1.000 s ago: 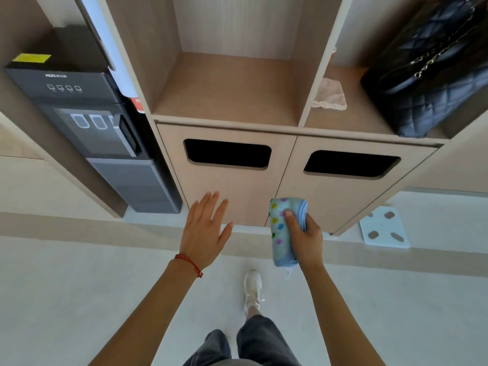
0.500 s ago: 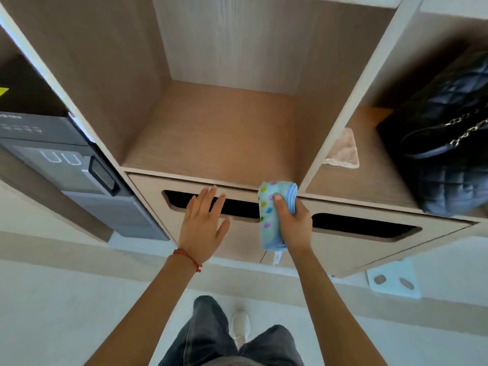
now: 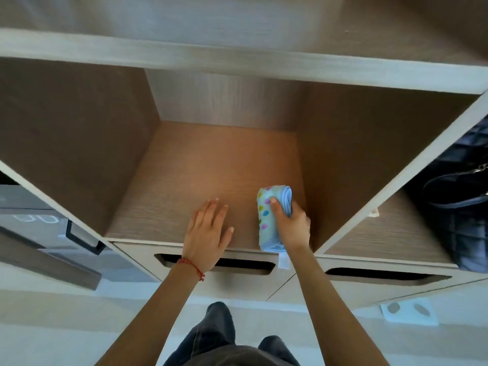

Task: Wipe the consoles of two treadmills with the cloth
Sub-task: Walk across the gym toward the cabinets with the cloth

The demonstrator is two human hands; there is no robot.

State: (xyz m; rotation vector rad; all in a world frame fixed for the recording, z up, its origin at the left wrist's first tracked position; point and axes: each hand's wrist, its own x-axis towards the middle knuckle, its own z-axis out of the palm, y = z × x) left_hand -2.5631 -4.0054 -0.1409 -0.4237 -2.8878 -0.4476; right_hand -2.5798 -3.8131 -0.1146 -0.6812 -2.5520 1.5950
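A folded light-blue cloth with coloured dots stands on edge in my right hand, which grips it over the front right part of a wooden shelf compartment. My left hand is flat with straight fingers over the compartment's front edge, a red string bracelet on its wrist. No treadmill or console is in view.
A black quilted bag with a chain sits in the compartment to the right. Below are two cabinet doors with slot handles. A dark water dispenser stands at the left. A pale scale lies on the floor at the right.
I have stepped closer to the shelf unit. Both hands rose from in front of the cabinet doors to over the compartment's floor, the cloth still in my right hand.
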